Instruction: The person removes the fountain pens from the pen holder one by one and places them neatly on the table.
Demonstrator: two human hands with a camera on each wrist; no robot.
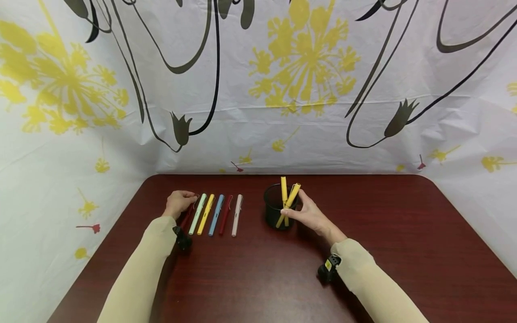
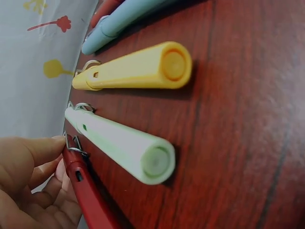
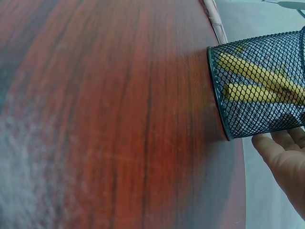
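Observation:
My left hand (image 1: 180, 204) pinches the clip end of a red pen (image 2: 88, 191) at the left end of a row of pens. Beside that pen lies a mint green pen (image 2: 126, 143), followed by a yellow pen (image 2: 133, 69) and a blue pen (image 1: 216, 215). A dark red pen (image 1: 226, 215) and a pale pink pen (image 1: 237, 215) finish the row on the right. My right hand (image 1: 308, 215) grips the upper right side of a black mesh pen holder (image 3: 257, 117), thumb across its front. Two yellow pens (image 3: 248, 93) stand inside, leaning across each other.
The dark reddish-brown table (image 1: 258, 278) has a wood grain. Behind it hangs a white cloth (image 1: 242, 125) with yellow flowers and dark stems, which also runs along both sides. A black wrist camera (image 1: 327, 269) sits on my right sleeve, another (image 1: 182, 238) on my left.

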